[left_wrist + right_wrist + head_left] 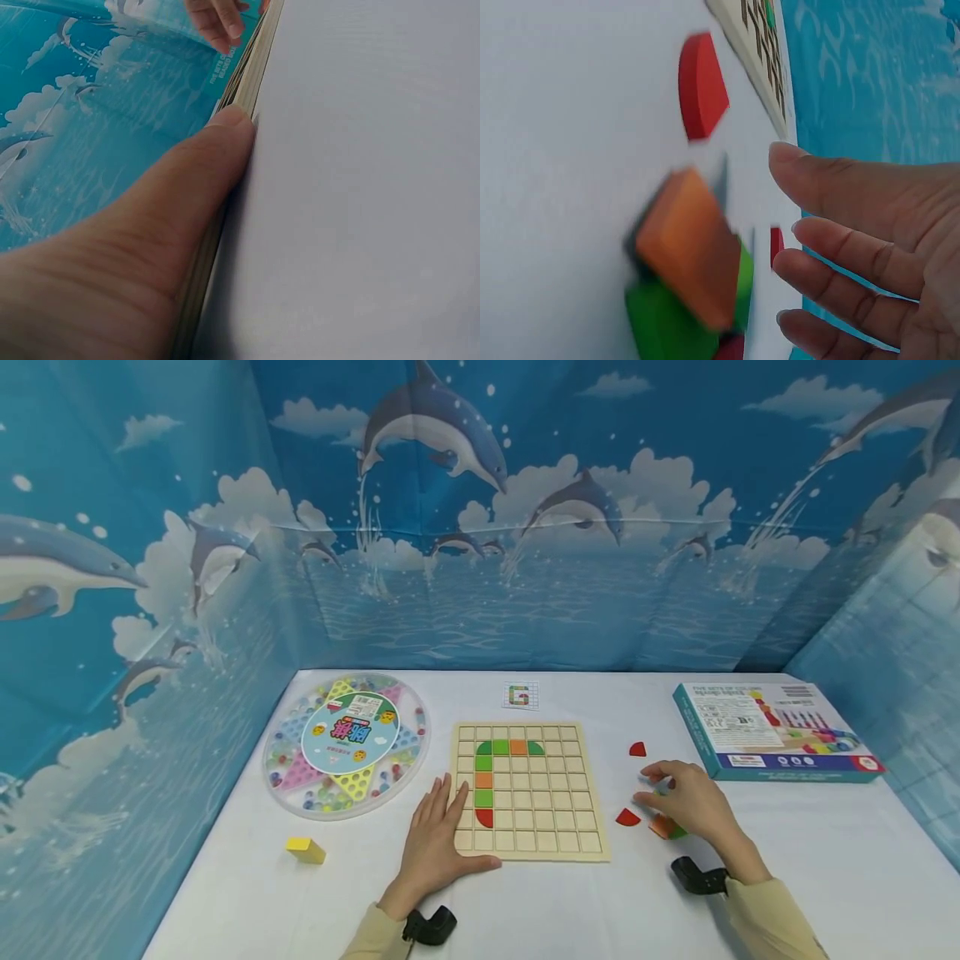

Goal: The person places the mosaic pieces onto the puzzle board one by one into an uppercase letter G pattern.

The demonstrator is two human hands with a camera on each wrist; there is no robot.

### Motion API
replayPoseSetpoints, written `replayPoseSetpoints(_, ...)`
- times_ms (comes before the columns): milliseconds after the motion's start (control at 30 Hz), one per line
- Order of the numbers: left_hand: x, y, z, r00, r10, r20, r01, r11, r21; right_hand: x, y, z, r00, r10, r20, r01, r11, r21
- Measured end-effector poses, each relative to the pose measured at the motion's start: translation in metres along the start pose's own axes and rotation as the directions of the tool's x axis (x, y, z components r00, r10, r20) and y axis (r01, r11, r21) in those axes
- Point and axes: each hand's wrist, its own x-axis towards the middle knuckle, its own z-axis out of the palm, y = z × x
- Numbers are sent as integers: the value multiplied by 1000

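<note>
A wooden grid board (540,797) lies in the middle of the table, with several green and orange squares and rounded corner pieces set along its top row and left column. At the column's lower end is a red quarter-round piece (485,817). My left hand (435,847) rests at the board's lower left, fingers spread, its thumb against the near edge in the left wrist view. Over the loose pieces hovers my right hand (693,802), thumb and fingers apart, holding nothing visible. Below it an orange square (690,240) lies tilted on green pieces (667,322).
Two loose red pieces, one nearer (627,817) and one farther (637,749), lie right of the board. A small pattern card (521,695) is behind it. Round marble game (348,743) and yellow block (306,850) sit left; a toy box (780,731) stands back right.
</note>
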Motion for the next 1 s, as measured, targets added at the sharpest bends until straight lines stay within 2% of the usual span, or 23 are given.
replayPoseSetpoints(200,-1,1,-2,1000,1,2,-1,1000,-5,-1,16,-9,994,76,85,-77,997,7)
replayPoseSetpoints(400,0,1,-2,1000,-5,11,5,1000,2,-1,19,-7,991,111,79,-112,994,15)
replayPoseSetpoints(767,1,-1,0,1000,-6,14,6,1000,-4,-2,12,-1,998,47,32,-47,999,1)
replayPoseSetpoints(1000,1,-1,-1,1000,-16,23,16,1000,-17,-1,-9,7,999,-35,-38,35,999,10)
